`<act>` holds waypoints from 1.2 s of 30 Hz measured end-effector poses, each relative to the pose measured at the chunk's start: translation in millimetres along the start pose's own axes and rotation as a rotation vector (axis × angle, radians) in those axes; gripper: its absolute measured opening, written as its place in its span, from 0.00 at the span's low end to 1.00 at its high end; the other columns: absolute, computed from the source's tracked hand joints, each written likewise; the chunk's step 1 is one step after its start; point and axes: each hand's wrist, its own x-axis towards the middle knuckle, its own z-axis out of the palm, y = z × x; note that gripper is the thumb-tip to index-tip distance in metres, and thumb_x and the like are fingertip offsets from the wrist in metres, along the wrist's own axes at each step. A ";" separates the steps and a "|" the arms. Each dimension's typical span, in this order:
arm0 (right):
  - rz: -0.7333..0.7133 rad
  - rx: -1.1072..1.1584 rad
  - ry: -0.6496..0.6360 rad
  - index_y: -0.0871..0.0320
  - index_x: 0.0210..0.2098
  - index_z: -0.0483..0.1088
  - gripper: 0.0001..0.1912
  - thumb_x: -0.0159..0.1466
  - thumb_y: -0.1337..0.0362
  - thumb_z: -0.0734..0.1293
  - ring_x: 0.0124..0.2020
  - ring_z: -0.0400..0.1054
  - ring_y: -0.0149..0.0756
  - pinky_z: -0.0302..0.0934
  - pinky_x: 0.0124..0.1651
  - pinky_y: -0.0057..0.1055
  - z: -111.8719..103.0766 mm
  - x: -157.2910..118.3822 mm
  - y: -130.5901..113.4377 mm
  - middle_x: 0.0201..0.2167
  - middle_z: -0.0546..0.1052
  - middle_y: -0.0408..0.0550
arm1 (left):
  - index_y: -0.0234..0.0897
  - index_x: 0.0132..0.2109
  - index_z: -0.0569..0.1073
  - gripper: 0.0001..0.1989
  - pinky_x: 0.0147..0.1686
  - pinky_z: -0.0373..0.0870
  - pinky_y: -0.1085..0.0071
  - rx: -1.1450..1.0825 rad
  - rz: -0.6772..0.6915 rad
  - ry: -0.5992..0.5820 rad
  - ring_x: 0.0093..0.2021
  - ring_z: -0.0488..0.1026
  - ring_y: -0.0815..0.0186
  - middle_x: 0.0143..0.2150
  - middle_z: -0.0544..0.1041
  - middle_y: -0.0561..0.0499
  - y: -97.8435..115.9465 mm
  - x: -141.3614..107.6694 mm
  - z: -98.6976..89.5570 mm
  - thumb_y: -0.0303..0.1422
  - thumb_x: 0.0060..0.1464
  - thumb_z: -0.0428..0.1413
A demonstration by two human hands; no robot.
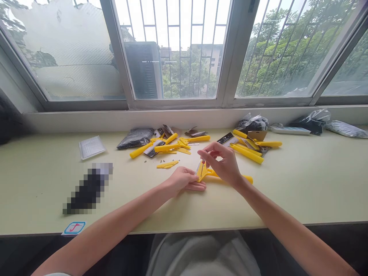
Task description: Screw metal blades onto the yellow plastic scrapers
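Observation:
My left hand is closed on the head of a yellow scraper, thumb on top and fingers beneath. The scraper's handle points right and passes behind my right wrist. Above the head, my right hand pinches a small screwdriver with a red part, its shaft pointing down at the yellow head. A loose yellow plate lies on the table to the left, with several tiny screws near it.
Yellow scrapers with packaging lie behind my hands, and more scrapers lie to the right. A black bag, a clear packet, a blurred dark object and a marked card are on the left.

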 end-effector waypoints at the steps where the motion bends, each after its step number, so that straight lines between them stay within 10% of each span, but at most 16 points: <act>1: -0.004 -0.005 0.002 0.55 0.30 0.70 0.18 0.63 0.47 0.72 0.19 0.70 0.32 0.64 0.25 0.29 0.1 0.0 0.0 0.23 0.77 0.43 | 0.29 0.31 0.74 0.11 0.48 0.80 0.66 -0.005 0.000 0.002 0.41 0.83 0.52 0.39 0.83 0.31 -0.1 0.2 0.2 0.31 0.53 0.67; 36: -0.211 -0.234 0.116 0.54 0.27 0.65 0.18 0.67 0.50 0.69 0.19 0.67 0.30 0.60 0.23 0.28 4.9 -1.3 1.0 0.20 0.73 0.41 | 0.28 0.35 0.74 0.04 0.47 0.80 0.66 0.031 0.016 0.012 0.42 0.83 0.53 0.41 0.83 0.31 -1.5 -0.3 1.1 0.26 0.58 0.60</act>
